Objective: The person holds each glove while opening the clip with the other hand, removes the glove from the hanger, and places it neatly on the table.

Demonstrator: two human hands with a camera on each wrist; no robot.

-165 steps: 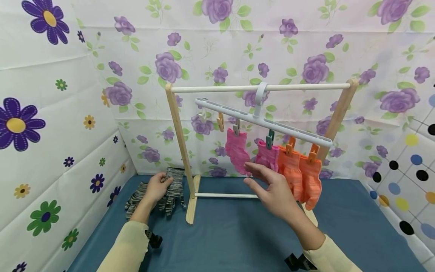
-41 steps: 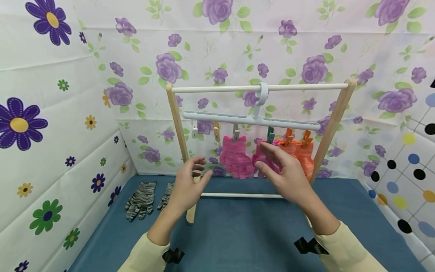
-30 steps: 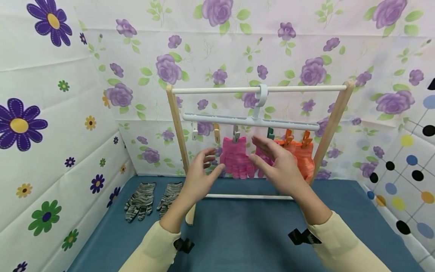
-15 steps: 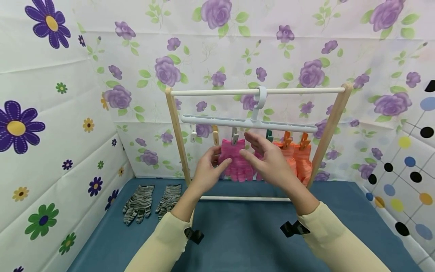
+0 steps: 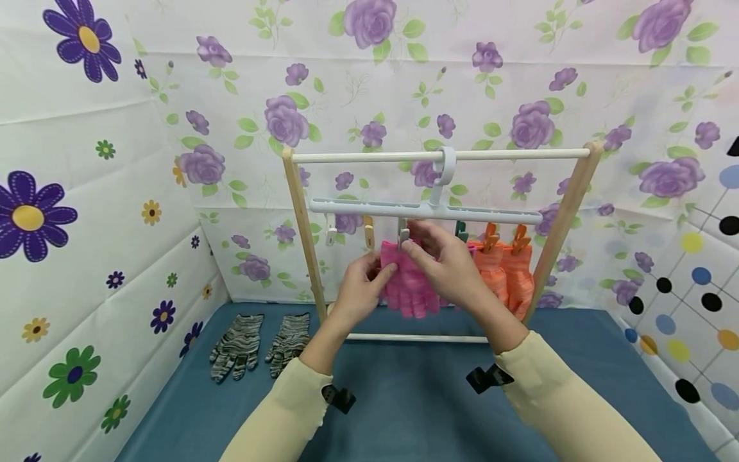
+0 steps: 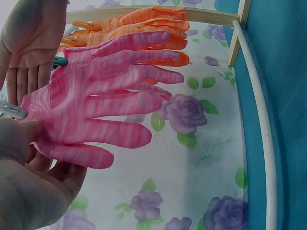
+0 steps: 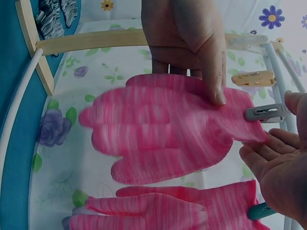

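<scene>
A pink knit glove [image 7: 158,120] hangs fingers down from a grey clothespin [image 7: 264,112] on the hanger. My left hand [image 5: 360,292] pinches this glove below its cuff, thumb on the near side and fingers behind. Beside the same cuff is my right hand [image 5: 447,260], its thumb tip right at the grey clothespin and its loosely extended fingers behind. A second pink glove [image 7: 182,208] hangs to the right from a green clothespin [image 7: 261,211], partly hidden by my right hand in the head view.
The light grey hanger [image 5: 369,207] hooks over the rack's white top bar [image 5: 358,157]. Orange gloves [image 5: 516,276] hang at its right end; a white clip [image 5: 330,230] and a beige clothespin [image 5: 369,232] hang bare at left. Grey-black gloves [image 5: 237,346] lie on the blue cloth.
My left hand has left the grey-black gloves and moved right to pinch the pink glove. My right hand has shifted left to the grey clothespin. The hanger has swung from slanted to nearly level.
</scene>
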